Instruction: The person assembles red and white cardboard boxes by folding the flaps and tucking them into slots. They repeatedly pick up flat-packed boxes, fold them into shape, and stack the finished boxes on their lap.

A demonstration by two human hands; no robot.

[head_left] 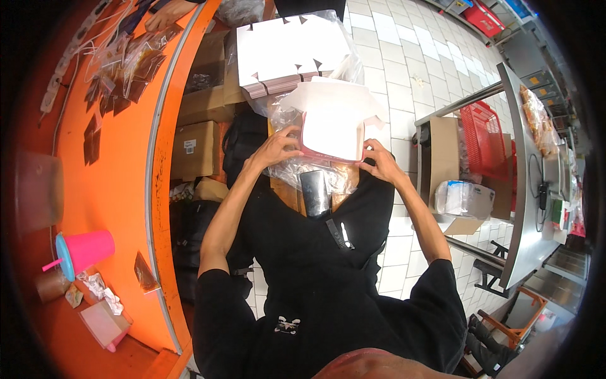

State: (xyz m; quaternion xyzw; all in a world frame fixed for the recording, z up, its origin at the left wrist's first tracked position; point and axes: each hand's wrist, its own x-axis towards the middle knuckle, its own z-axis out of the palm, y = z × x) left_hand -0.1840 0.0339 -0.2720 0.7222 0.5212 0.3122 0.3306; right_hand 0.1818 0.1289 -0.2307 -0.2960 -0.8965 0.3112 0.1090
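In front of me is a partly folded carton, white inside and red outside, with its side walls standing up and its far flaps spread out. My left hand grips its near left corner, fingers bent against the wall. At the near right corner, my right hand pinches the wall between thumb and fingers. Crumpled clear plastic lies under the carton. Just beyond sits a stack of flat carton blanks, white on top with reddish edges. A black phone rests between my legs, below the carton.
Along my left runs an orange table with brown sauce sachets, a pink cup and another person's hand. Cardboard boxes stand beneath it. At right are a metal table and a red basket.
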